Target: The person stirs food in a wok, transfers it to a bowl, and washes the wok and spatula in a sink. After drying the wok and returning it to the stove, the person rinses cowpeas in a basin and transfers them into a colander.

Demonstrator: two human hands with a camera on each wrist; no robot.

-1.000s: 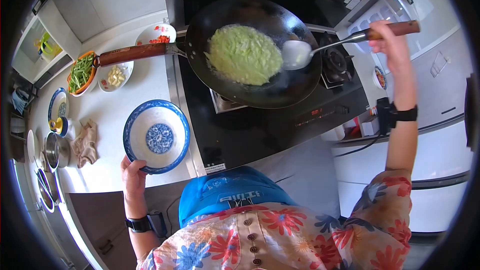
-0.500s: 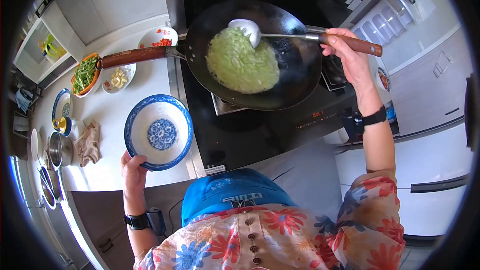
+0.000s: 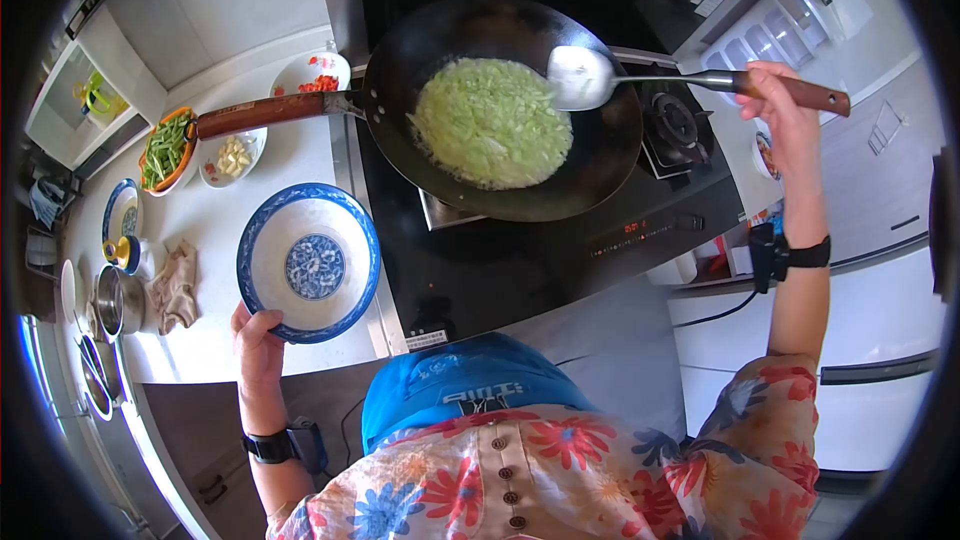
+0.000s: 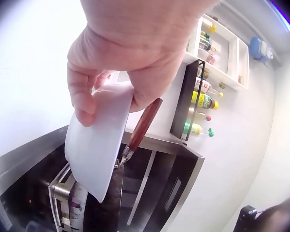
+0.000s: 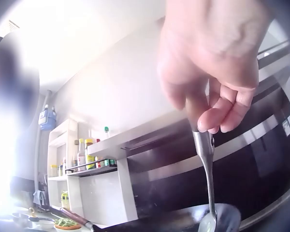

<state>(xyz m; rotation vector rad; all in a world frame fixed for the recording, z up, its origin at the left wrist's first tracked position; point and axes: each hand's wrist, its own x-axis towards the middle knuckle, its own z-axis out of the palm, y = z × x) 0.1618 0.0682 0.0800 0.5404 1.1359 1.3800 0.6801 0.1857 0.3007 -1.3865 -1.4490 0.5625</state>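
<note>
My left hand (image 3: 258, 345) pinches the near rim of a blue-and-white bowl (image 3: 315, 268), thumb on the inner side. The bowl is held beside the stove's left edge, its flower pattern facing up. In the left wrist view the white outside of the bowl (image 4: 96, 145) shows, fingers curled over its rim. My right hand (image 3: 785, 115) grips the wooden handle of a wok spatula (image 3: 582, 80). Its pale metal blade is in the wok (image 3: 605, 165), at the upper right edge of shredded green vegetable (image 3: 490, 125) in bubbling liquid. The right wrist view shows fingers around the handle (image 5: 203, 142).
The wok's long wooden handle (image 3: 265, 112) reaches left over the counter. Near it are a bowl of garlic (image 3: 232, 157), a bowl with chopped red pepper (image 3: 318, 85) and a basket of green beans (image 3: 168, 152). A second burner (image 3: 675, 125) is right of the wok.
The spatula blade swept left across the vegetable to its back edge, then returned right with my right hand. The vegetable is spread rounder than half a second ago. The bowl shifted slightly left.
</note>
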